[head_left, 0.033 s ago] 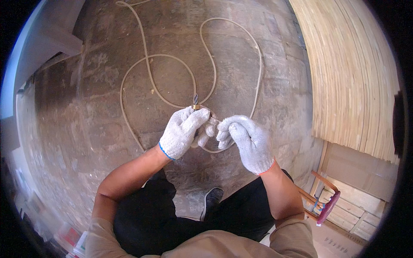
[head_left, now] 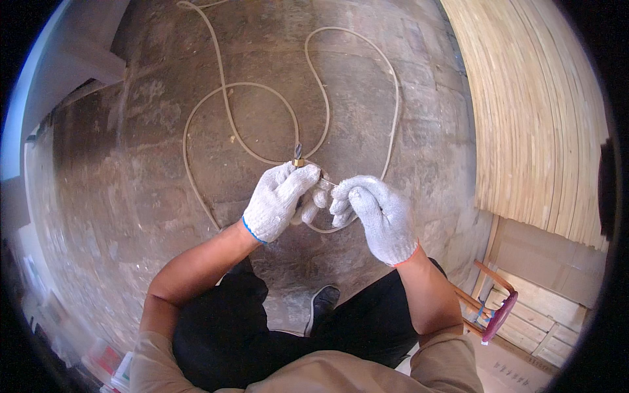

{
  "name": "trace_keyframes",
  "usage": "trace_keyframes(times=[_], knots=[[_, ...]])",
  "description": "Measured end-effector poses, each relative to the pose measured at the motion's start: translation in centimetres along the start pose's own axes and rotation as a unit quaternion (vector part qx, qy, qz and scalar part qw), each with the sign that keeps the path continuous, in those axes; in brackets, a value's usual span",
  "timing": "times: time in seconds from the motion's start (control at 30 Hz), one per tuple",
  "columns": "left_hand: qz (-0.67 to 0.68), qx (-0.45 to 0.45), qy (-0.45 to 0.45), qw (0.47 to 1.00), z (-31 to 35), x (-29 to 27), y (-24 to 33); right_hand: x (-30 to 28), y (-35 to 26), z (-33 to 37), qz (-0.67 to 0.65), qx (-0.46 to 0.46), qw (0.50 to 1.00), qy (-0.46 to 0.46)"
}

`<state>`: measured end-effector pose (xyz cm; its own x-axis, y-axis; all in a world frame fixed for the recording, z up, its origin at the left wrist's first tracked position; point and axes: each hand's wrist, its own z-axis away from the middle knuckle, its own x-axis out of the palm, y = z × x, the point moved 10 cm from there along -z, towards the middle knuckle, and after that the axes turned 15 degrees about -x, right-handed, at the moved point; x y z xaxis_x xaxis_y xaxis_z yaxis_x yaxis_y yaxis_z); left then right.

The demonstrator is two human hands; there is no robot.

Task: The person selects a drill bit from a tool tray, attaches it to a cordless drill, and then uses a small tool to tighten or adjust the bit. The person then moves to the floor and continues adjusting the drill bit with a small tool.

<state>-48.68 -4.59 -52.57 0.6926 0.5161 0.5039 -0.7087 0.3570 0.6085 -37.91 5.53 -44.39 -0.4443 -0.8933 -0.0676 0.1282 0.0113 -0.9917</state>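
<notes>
In a white knitted glove with a blue cuff edge, my left hand (head_left: 275,200) closes round a short piece. Out of its top sticks a grey spiral-fluted drill bit (head_left: 298,150) with a brass collar (head_left: 298,162) below it, pointing away from me. My right hand (head_left: 379,211), gloved in white with an orange cuff edge, pinches a thin metal rod (head_left: 329,183). The rod reaches across to the left fingers, and its far tip is hard to make out there. The lower part of the bit's holder is hidden inside the left glove.
A pale hose (head_left: 397,85) lies in loops on the stained concrete floor (head_left: 164,144) beyond and under my hands. A tall stack of wooden sheets (head_left: 537,111) stands at the right. Nearer right is a wooden frame with a dark red part (head_left: 501,318).
</notes>
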Motion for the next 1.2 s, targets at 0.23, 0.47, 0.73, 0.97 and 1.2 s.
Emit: trace_keyframes(times=[0.23,0.47,0.73,0.97,1.2], knots=[[-0.018,-0.008,0.011,1.000,-0.4,-0.3,-0.3,-0.3,0.2,-0.2,0.032,-0.017,0.999,-0.006],[0.016,-0.017,0.011,1.000,-0.8,-0.1,-0.5,-0.7,0.5,-0.2,0.049,-0.011,0.999,0.004],[0.017,-0.036,0.029,0.999,-1.3,0.0,-1.5,0.0,-1.2,-0.1,0.239,-0.144,0.958,-0.069],[0.040,-0.050,0.027,0.998,-1.8,0.5,-2.0,0.9,-2.9,0.2,0.355,-0.241,0.897,-0.105],[0.051,-0.052,0.024,0.997,-2.3,0.7,-2.5,0.7,-2.6,0.4,0.359,-0.241,0.895,-0.110]])
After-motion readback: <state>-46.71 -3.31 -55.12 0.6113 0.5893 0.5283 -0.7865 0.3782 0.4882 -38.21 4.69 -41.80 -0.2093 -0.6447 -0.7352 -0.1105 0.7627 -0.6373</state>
